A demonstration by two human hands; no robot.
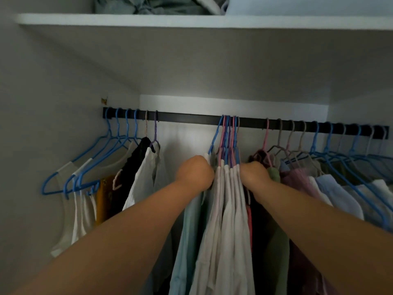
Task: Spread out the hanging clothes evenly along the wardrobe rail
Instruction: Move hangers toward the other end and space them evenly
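A straight black metal wardrobe rail [187, 119] ran across the closet above both hands, and two bare stretches of it gave room to slide hangers: a long one up and to the left of the left hand [194, 172], and a shorter one just up and to the right of the right hand [254, 173]. Between the hands hung a tight bunch of pale white and grey garments [228, 209] on blue and pink plastic hangers [227, 133], their hooks crowded together on the rail directly above the knuckles. Far to the left of the left hand, a looser group of blue hangers [89, 167] carried white, mustard and black tops against the side wall. To the right of the right hand, pink, pale blue and green clothes [319, 184] filled the rail closely as far as its right end, blocking movement that way. A white wooden shelf [191, 21] sat well above, with folded grey fabric [148, 5] on it. The left hand was curled shut against the left edge of the bunch, touching the outermost garment; the right hand was likewise closed at the bunch's right edge, its fingers buried in cloth, so exactly what each gripped could not be told
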